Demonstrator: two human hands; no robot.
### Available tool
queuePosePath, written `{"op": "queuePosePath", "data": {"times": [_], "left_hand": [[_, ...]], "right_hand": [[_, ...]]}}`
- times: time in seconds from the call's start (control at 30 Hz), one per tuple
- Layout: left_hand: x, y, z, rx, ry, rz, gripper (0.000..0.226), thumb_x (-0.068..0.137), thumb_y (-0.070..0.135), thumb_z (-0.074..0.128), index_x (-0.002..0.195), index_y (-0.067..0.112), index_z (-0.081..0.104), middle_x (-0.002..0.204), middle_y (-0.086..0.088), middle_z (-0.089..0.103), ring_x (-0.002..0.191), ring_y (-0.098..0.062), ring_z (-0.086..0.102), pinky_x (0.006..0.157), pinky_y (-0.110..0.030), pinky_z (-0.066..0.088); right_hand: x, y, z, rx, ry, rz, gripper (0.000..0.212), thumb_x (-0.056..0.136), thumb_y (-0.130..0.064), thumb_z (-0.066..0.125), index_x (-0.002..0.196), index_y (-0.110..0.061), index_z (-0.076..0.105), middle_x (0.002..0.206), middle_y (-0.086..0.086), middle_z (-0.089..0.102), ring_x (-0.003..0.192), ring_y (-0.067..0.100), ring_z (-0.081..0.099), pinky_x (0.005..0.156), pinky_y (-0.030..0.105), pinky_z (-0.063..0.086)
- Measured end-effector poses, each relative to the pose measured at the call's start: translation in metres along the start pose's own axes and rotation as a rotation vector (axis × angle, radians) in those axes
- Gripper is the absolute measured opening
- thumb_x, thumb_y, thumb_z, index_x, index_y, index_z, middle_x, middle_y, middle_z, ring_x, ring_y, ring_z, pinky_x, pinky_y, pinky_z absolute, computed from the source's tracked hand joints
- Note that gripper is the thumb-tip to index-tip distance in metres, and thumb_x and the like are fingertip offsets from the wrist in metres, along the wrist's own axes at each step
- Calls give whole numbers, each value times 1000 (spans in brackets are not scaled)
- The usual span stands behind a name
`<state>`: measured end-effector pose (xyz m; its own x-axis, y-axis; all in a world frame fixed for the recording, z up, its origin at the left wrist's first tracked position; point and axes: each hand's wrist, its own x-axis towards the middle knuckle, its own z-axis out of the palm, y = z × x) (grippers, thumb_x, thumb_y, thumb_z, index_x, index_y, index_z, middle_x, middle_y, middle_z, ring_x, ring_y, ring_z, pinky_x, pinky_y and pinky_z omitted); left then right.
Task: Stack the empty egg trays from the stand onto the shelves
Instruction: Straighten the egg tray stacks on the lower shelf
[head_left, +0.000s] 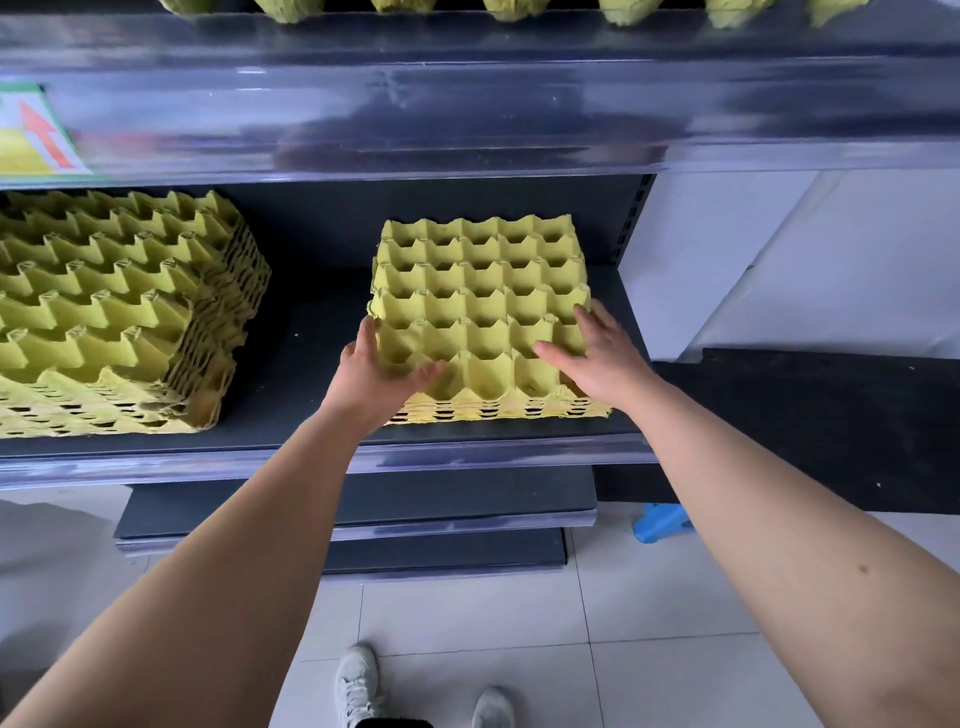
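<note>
A short stack of egg trays (480, 306) sits on the dark shelf (306, 379), at three o'clock from a taller stack (109, 312). The left hand (375, 375) rests against its seven o'clock corner, fingers straight, thumb on top. The right hand (597, 358) lies flat and spread at five o'clock.

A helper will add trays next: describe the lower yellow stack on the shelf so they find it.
Look at the dark shelf under the glossy rail with the red-arrow label. Two yellow egg-tray stacks sit on it; the short stack is the right-hand one, near the perforated upright. It is only a few trays high, whereas the tall stack on the left is many trays high.
</note>
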<state>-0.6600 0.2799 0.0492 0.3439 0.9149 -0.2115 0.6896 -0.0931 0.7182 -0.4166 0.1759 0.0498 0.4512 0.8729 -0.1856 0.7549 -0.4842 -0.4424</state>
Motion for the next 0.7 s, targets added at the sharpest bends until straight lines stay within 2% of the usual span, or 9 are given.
{"op": "queuePosePath", "data": {"times": [0.13, 0.27, 0.37, 0.5, 0.6, 0.7], "left_hand": [[5, -3, 4, 6, -6, -12, 104, 72, 57, 73, 150, 25, 13, 146, -12, 34, 128, -30, 42, 98, -38, 38], [2, -6, -1, 24, -31, -6, 110, 72, 60, 72, 153, 26, 6, 147, -12, 33, 131, -30, 39, 103, -39, 36], [-7, -12, -7, 46, -11, 3, 105, 67, 61, 75, 150, 27, 20, 139, -10, 41, 123, -27, 45, 97, -36, 39], [-27, -23, -11, 117, 35, 49, 92, 70, 53, 78, 144, 21, 33, 134, -8, 47, 110, -20, 49, 86, -27, 38], [-34, -25, -11, 127, 100, 59, 77, 78, 44, 74, 141, 17, 39, 132, -9, 52, 113, -24, 50, 84, -27, 36], [-37, -22, -9, 113, 118, 40, 73, 78, 41, 75, 138, 17, 42, 127, -11, 53, 98, -19, 48, 81, -27, 37]], "right_hand": [[9, 0, 5, 2, -15, 22, 86, 86, -69, 39, 151, -17, 16, 159, 4, 5, 142, 27, 21, 114, 42, 23], [5, -5, 3, 23, -55, 50, 90, 84, -70, 41, 152, -21, 8, 159, 0, -8, 144, 25, 15, 115, 41, 20], [-9, -5, 4, 46, -59, 28, 94, 81, -70, 47, 152, -23, 7, 159, 2, -12, 145, 25, 11, 116, 41, 17], [-36, -5, 13, 40, 15, -5, 88, 82, -64, 54, 150, -21, 18, 158, 9, -6, 145, 27, 9, 115, 40, 20], [-50, -3, 24, 28, 64, -14, 83, 83, -60, 54, 147, -17, 26, 158, 11, 3, 145, 28, 9, 114, 41, 24], [-49, 0, 28, 16, 51, -13, 79, 85, -60, 52, 147, -16, 28, 158, 12, 1, 145, 31, 8, 115, 42, 23]]}}
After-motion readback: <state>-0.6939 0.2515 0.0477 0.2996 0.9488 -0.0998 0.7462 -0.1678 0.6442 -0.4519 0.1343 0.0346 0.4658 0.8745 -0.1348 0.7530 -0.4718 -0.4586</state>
